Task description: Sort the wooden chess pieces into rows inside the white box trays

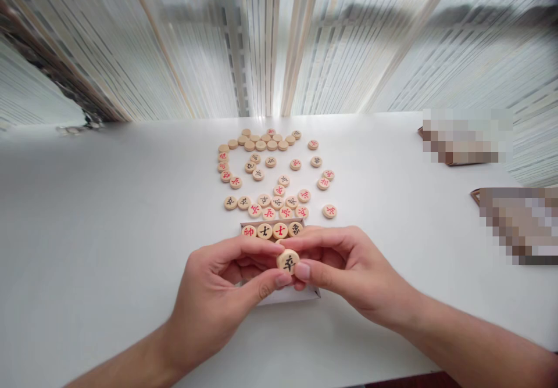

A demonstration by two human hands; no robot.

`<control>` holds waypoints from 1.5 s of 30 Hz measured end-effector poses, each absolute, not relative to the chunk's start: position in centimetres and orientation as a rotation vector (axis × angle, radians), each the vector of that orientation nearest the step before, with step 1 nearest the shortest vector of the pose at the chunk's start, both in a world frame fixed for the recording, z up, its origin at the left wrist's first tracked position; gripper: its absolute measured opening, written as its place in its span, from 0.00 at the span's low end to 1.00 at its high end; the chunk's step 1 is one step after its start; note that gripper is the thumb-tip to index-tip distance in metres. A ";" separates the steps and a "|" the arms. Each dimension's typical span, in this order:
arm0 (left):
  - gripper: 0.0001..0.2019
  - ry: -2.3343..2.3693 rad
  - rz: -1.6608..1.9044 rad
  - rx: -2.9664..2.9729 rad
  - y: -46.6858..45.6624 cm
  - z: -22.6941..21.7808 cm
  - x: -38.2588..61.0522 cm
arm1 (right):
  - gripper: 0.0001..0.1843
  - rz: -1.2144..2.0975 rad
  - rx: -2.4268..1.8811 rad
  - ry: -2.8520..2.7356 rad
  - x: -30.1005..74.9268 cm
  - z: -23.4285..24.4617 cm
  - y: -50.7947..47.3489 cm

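Note:
Both my hands pinch one round wooden chess piece (288,261) with a black character, held upright above a small white box (300,295). My left hand (226,295) grips it from the left with thumb and forefinger. My right hand (344,266) grips it from the right the same way. A row of pieces (272,230) with red and black characters lies in the box's far end. Many more loose pieces (270,170) are spread on the white table (108,231) beyond the box.
Two brown-edged items, blurred out, lie at the right: one at the far right (466,138), one nearer (518,222). A striped curtain (279,39) hangs behind the table's far edge. A stray piece (329,211) lies right of the box.

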State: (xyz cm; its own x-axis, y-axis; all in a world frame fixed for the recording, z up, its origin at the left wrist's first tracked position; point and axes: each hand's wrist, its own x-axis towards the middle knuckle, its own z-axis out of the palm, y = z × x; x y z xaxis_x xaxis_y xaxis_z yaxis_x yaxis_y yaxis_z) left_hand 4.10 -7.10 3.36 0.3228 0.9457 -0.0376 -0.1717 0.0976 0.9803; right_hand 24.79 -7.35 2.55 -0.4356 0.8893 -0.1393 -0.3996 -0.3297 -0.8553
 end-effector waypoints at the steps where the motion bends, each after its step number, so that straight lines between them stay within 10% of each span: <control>1: 0.13 0.894 1.016 1.180 -7.1 3.3 4.1 | 0.10 1.867 -0.788 -0.971 24.8 2.5 -7.4; 10: 0.16 0.976 1.127 1.488 -7.2 2.5 3.6 | 0.16 1.486 -0.819 -1.229 24.7 2.3 -7.3; 45: 0.13 0.795 0.956 1.067 -7.1 3.6 4.1 | 0.09 1.899 -0.826 -0.903 25.0 2.2 -7.1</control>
